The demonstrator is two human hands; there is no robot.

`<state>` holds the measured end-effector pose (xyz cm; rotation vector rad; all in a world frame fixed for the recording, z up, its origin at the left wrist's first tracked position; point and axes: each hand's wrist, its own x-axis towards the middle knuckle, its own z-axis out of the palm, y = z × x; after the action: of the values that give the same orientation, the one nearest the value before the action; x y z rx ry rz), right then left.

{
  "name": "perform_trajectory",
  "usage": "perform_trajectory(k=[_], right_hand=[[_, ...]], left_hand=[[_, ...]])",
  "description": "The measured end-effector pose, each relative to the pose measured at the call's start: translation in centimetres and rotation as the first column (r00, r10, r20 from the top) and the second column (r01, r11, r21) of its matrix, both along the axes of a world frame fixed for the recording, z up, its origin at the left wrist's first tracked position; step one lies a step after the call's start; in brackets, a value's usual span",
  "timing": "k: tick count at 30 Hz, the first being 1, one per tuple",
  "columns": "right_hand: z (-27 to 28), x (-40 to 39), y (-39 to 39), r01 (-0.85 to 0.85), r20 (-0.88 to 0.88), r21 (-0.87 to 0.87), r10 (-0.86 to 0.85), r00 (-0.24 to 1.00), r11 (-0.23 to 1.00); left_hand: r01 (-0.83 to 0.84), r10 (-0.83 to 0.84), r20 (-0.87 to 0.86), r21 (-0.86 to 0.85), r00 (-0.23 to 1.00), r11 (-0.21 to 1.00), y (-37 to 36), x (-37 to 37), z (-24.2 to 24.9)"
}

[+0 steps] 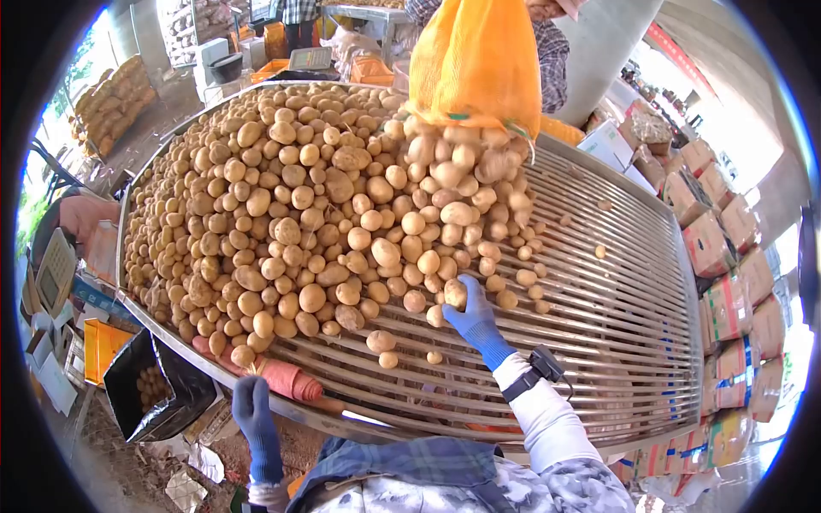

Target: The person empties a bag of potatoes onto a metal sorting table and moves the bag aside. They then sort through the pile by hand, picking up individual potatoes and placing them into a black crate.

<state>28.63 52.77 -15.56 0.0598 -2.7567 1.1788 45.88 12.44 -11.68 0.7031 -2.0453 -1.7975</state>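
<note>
My right hand [475, 321], in a blue glove, is over the slatted metal table [599, 342]. Its thumb and fingers are around a potato [455, 295] at the front edge of a large potato heap [291, 197]. In a matching glove, my left hand [254, 419] is at the table's near rim, fingers stretched upward and nothing visibly held. Close to it on the rim lies a rolled reddish cloth [291, 379]. Across the table, potatoes pour from an orange mesh sack [475, 68] held upside down; a person [550, 60] stands behind it.
A black-lined box [158, 385] with some potatoes stands below the left rim, beside a yellow crate [107, 350]. Cardboard boxes [731, 299] are stacked along the right side. Filled sacks [115, 107] are piled at the back left. A few loose potatoes lie on the slats.
</note>
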Motion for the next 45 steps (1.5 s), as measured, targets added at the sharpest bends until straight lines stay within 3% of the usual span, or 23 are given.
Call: perform_trajectory(k=[1, 2, 3, 5, 6, 7, 8, 9, 12, 14, 18, 20, 21, 23, 24, 26, 32, 33, 35, 36, 38, 43, 45], right_hand=[[0.2, 0.5, -0.5, 0.002, 0.014, -0.001, -0.002, 1.0, 1.0], [0.4, 0.9, -1.1, -0.043, 0.083, -0.141, 0.055, 0.995, 0.989], [0.7, 1.1, -1.5, -0.077, 0.138, -0.281, 0.12, 0.983, 0.957], [1.8, 1.8, -2.4, -0.142, 0.069, -0.217, 0.161, 0.985, 0.966], [2.6, 1.9, -2.9, -0.038, 0.284, -0.581, 0.246, 0.927, 0.813], [2.8, 1.9, -3.4, 0.164, 0.434, -0.817, 0.401, 0.807, 0.553], [1.6, 1.6, -3.8, 0.203, 0.338, -0.932, 0.522, 0.783, 0.299], [1.7, 1.5, -4.3, 0.27, 0.306, -0.951, 0.606, 0.734, 0.153], [2.9, 1.6, -6.6, 0.312, 0.271, -0.948, 0.659, 0.702, 0.058], [3.0, 1.5, -7.5, 0.27, 0.138, -0.961, 0.738, 0.66, -0.062], [5.6, 1.8, -8.1, 0.328, 0.149, -0.942, 0.783, 0.604, -0.075], [5.6, 2.0, -8.1, 0.281, 0.24, -0.957, 0.741, 0.627, 0.072], [5.6, 2.2, -8.2, 0.279, 0.239, -0.958, 0.741, 0.628, 0.072], [5.7, 2.4, -8.5, 0.076, 0.25, -0.957, 0.659, 0.71, 0.281], [5.5, 2.4, -8.6, 0.07, 0.246, -0.957, 0.659, 0.711, 0.281], [5.2, 2.4, -9.0, -0.307, 0.077, -0.739, 0.527, 0.846, 0.6], [3.0, 2.9, -9.7, -0.396, 0.036, -0.471, 0.466, 0.884, 0.788], [3.1, 2.9, -10.4, -0.45, 0.022, -0.48, 0.523, 0.852, 0.753], [4.6, 3.2, -11.5, -0.135, 0.274, -0.749, 0.489, 0.828, 0.648], [5.4, 3.4, -12.5, -0.158, 0.267, -0.749, 0.512, 0.816, 0.643], [6.7, 3.9, -13.8, 0.119, 0.373, -0.884, 0.532, 0.76, 0.451], [6.5, 4.4, -16.7, 0.128, 0.391, -0.893, 0.601, 0.697, 0.432], [6.0, 5.0, -18.3, 0.021, 0.354, -0.846, 0.532, 0.769, 0.532]], left_hand=[[0.019, -0.035, -0.069, -0.22, 0.997, 0.975, 0.0, -1.3, 0.0], [0.021, -0.085, -0.13, -0.43, 0.988, 0.903, -0.2, -2.1, -0.5], [0.037, -0.105, -0.11, -0.497, 0.988, 0.867, -0.7, -2.9, -2.5], [0.122, -0.162, 0.026, -0.78, 0.986, 0.614, -1.0, -3.8, -3.7], [0.129, -0.161, 0.037, -0.779, 0.986, 0.613, -1.1, -4.2, -3.6], [0.123, -0.167, 0.023, -0.774, 0.986, 0.622, -1.0, -4.4, -3.5], [0.116, -0.167, 0.012, -0.769, 0.986, 0.628, -1.0, -4.2, -3.4], [0.118, -0.15, 0.03, -0.771, 0.988, 0.626, -1.0, -4.0, -3.1], [0.134, -0.134, 0.063, -0.76, 0.989, 0.636, -0.8, -4.2, -2.9], [0.135, -0.128, 0.068, -0.759, 0.989, 0.637, -0.9, -4.3, -2.9], [0.133, -0.121, 0.072, -0.757, 0.99, 0.639, -0.9, -4.2, -2.9], [0.129, -0.122, 0.066, -0.76, 0.99, 0.637, -0.9, -4.2, -2.9], [0.125, -0.123, 0.06, -0.764, 0.991, 0.633, -0.8, -4.2, -2.8], [0.123, -0.119, 0.061, -0.766, 0.991, 0.632, -0.7, -4.2, -2.7], [0.121, -0.115, 0.062, -0.767, 0.991, 0.63, -0.7, -4.2, -2.6], [0.122, -0.116, 0.063, -0.77, 0.991, 0.627, -0.9, -4.3, -3.0], [0.098, -0.126, 0.027, -0.788, 0.992, 0.608, -0.9, -4.3, -3.0], [0.094, -0.124, 0.024, -0.795, 0.992, 0.599, -1.1, -4.2, -2.9], [0.071, -0.095, 0.015, -0.78, 0.995, 0.622, -0.9, -4.1, -2.3], [0.058, -0.078, 0.012, -0.782, 0.997, 0.621, -0.9, -4.0, -2.4], [0.044, -0.072, -0.002, -0.778, 0.997, 0.627, -1.0, -4.0, -2.5], [0.052, -0.117, -0.029, -0.773, 0.993, 0.632, -1.4, -3.7, -2.6], [0.045, -0.116, -0.039, -0.763, 0.993, 0.645, -1.6, -3.4, -2.5]])
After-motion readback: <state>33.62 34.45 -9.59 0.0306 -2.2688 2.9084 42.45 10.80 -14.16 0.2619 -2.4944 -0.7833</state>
